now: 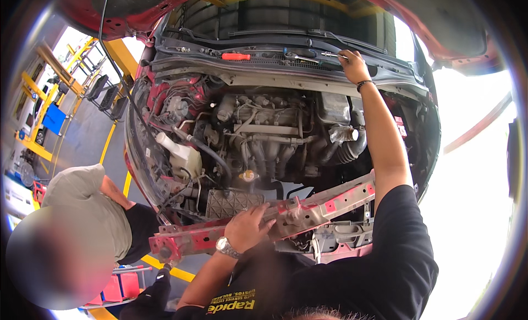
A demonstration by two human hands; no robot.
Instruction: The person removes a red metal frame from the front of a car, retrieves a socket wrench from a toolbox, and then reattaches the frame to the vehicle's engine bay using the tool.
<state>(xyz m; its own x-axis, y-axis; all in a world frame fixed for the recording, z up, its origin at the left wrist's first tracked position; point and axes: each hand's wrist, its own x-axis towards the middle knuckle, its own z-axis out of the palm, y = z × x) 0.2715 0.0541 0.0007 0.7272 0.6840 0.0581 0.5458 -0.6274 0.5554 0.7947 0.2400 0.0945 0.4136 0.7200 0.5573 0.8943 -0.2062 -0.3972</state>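
My left hand (248,230) lies over a long red metal crossbar (344,201), its fingers over the far side and the thumb on the near side. The dusty, scuffed bar slants across the front of the engine bay, its right end passing behind my right arm. My right hand (353,67) reaches far forward to the cowl below the windshield. Its fingers close on a slim silver hand tool (330,55), whose exact kind I cannot make out. Left of it on the cowl lie a blue and silver tool (300,57) and a tool with an orange-red handle (235,56).
The engine (269,116) sits exposed beneath the raised red hood (462,39). A white fluid reservoir (179,155) stands at the bay's left, a ribbed air intake hose (352,149) at its right. Another person (88,210) is close by on the left, near yellow floor lines.
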